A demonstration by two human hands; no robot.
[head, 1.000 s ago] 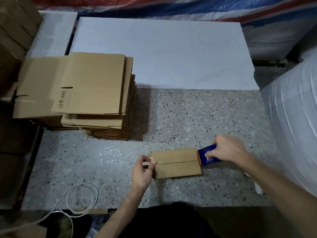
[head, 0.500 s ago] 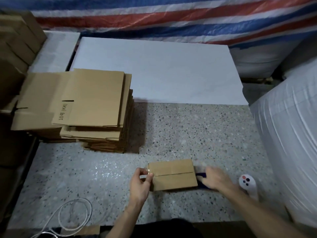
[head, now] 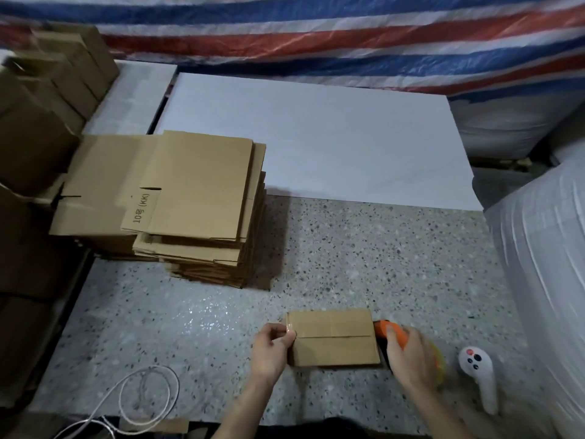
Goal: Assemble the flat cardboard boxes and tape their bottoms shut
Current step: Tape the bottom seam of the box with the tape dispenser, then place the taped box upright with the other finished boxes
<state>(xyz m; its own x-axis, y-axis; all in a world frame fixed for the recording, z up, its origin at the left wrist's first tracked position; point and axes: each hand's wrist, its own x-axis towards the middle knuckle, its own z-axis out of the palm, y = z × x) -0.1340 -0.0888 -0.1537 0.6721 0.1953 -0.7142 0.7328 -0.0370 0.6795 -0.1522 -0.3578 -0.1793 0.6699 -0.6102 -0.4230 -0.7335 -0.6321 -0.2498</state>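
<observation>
Cardboard box (head: 332, 339) lies on our speckled counter (head: 364, 264): our left hand (head: 271, 348) pinches its nine o'clock end, our right hand (head: 410, 359) grips the orange tape dispenser (head: 384, 327) at its three o'clock.

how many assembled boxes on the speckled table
1: the small box near the front, between left hand and right hand. The stack behind is flats; others may be hidden.

Speckled grey terrazzo bench (head: 364, 248) under dim light, big white foam sheet (head: 316, 137) on it, red-white-blue striped tarp (head: 316, 36) hanging behind.
</observation>
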